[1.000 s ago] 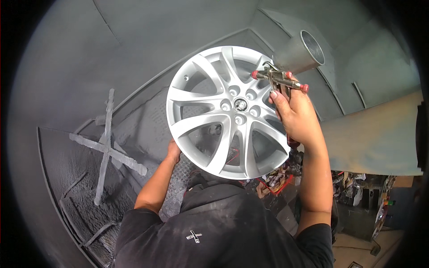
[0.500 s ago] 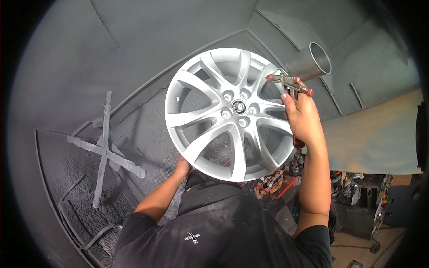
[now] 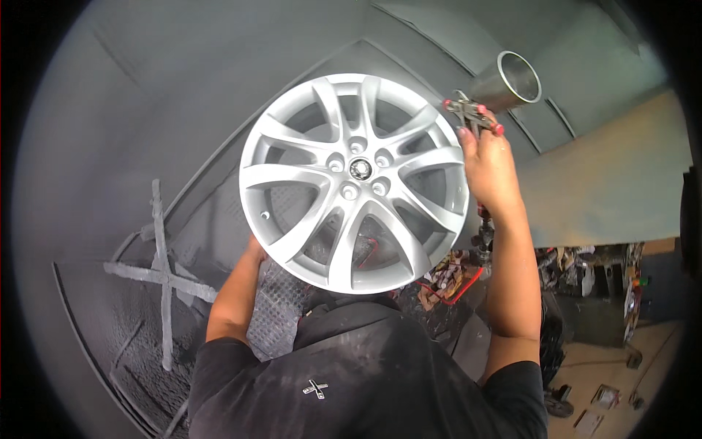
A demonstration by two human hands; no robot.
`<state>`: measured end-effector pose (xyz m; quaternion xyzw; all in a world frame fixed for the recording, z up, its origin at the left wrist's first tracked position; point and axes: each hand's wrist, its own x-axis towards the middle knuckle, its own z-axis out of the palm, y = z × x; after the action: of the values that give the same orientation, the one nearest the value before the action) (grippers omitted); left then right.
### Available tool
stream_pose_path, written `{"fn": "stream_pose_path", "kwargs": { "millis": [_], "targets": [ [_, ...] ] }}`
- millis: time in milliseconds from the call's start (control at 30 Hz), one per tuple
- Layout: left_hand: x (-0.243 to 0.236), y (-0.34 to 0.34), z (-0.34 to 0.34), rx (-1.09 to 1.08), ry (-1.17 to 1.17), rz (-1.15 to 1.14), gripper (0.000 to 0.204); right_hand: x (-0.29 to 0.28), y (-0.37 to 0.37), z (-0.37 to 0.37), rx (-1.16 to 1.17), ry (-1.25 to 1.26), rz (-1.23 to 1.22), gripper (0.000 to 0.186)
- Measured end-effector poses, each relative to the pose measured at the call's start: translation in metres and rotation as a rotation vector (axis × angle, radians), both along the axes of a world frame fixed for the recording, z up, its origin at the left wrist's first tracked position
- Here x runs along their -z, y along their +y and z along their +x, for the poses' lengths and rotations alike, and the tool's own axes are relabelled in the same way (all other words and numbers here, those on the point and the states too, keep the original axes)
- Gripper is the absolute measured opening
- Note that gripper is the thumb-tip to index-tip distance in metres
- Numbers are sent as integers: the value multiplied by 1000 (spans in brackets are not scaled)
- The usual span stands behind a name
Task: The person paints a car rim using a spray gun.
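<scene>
A silver alloy wheel (image 3: 360,170) with paired spokes and a dark centre cap is held up in front of me, its face toward me. My left hand (image 3: 256,249) is at its lower left edge, bearing it from behind; the rim hides the fingers. On the other side my right hand (image 3: 493,168) is closed round a paint spray gun (image 3: 472,115) with red knobs and a metal cup (image 3: 488,84). The gun is level with the wheel's upper right rim, close by it. I cannot make out any spray.
At the left is a cross-shaped stand (image 3: 166,278), crusted in grey. Grey booth walls (image 3: 219,66) rise behind the wheel. A tan panel (image 3: 607,175) is on the right, with a cluttered rack (image 3: 592,293) below it. A red-edged tray (image 3: 450,282) of scraps lies beneath the wheel.
The wheel has shifted left and turned counterclockwise, my left hand moving left with it. My right hand and the spray gun have risen slightly. The whole view has shifted a little too.
</scene>
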<state>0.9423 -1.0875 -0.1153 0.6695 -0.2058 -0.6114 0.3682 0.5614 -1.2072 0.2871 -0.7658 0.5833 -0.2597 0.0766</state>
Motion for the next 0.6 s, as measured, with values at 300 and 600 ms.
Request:
{"fn": "stream_pose_path", "kwargs": {
  "millis": [300,600],
  "targets": [
    [-33,-100,23,-448,-20,-253,34,9,60,-142,344,-15,190,24],
    [-102,-19,-98,-751,-178,-402,33,-2,160,-241,499,-162,522,22]
  ]
}}
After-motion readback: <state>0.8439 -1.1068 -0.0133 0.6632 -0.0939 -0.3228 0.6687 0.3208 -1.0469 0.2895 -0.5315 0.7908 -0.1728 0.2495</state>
